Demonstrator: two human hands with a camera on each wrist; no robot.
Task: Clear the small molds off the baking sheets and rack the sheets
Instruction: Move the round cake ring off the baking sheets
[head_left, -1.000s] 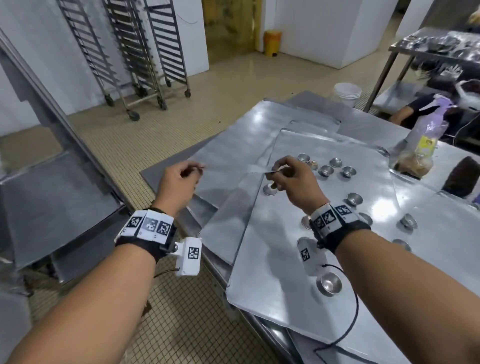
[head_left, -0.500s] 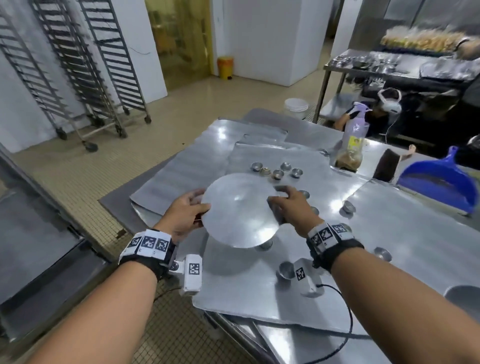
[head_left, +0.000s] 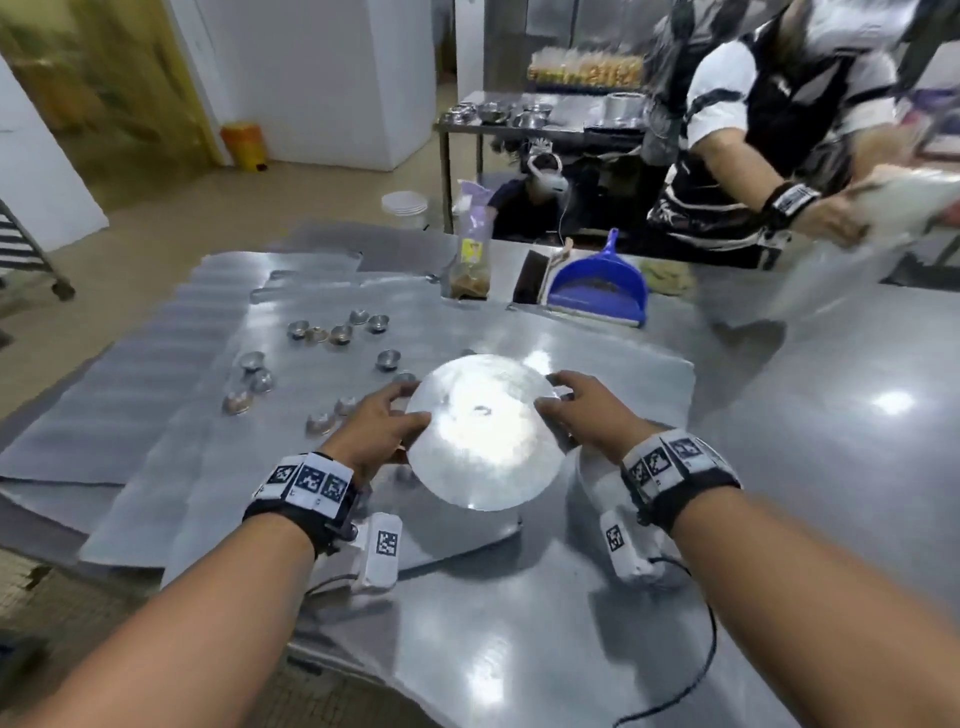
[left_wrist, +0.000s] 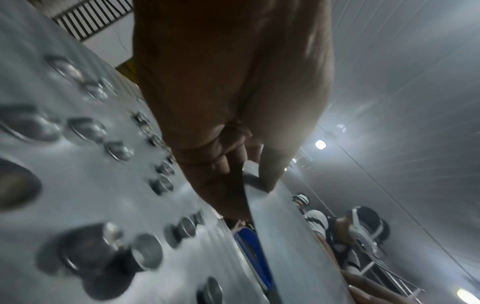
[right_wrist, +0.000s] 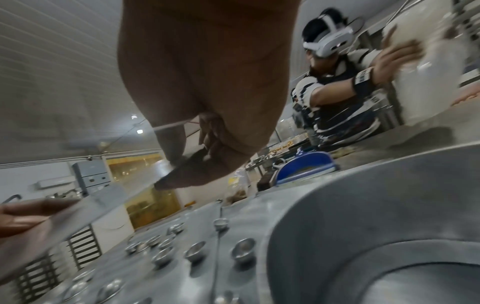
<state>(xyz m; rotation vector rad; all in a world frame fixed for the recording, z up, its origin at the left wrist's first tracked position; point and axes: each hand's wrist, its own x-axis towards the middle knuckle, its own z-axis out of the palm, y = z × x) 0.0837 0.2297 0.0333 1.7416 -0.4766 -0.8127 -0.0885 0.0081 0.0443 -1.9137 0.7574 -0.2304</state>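
Note:
A round flat metal disc (head_left: 483, 431) is held level just above the baking sheet (head_left: 623, 364). My left hand (head_left: 410, 405) pinches its left edge and my right hand (head_left: 550, 395) pinches its right edge. Several small metal molds (head_left: 387, 358) are scattered on the sheets to the left of the disc, some upside down. In the left wrist view my left hand (left_wrist: 246, 174) clamps the disc's (left_wrist: 285, 236) rim, with molds (left_wrist: 145, 251) below. In the right wrist view my right hand (right_wrist: 176, 170) grips the disc (right_wrist: 103, 203) above more molds (right_wrist: 242, 250).
Overlapping baking sheets (head_left: 156, 374) hang over the table's left edge. A blue dustpan (head_left: 597, 291) and a spray bottle (head_left: 470, 254) stand at the back. Another person (head_left: 753, 130) handles a white bag at the far right. A large round pan (right_wrist: 363, 226) lies under my right wrist.
The disc, seen edge-on over the left sheets a second ago, now lies flat and has moved right along the table with both hands. My view has swung right.

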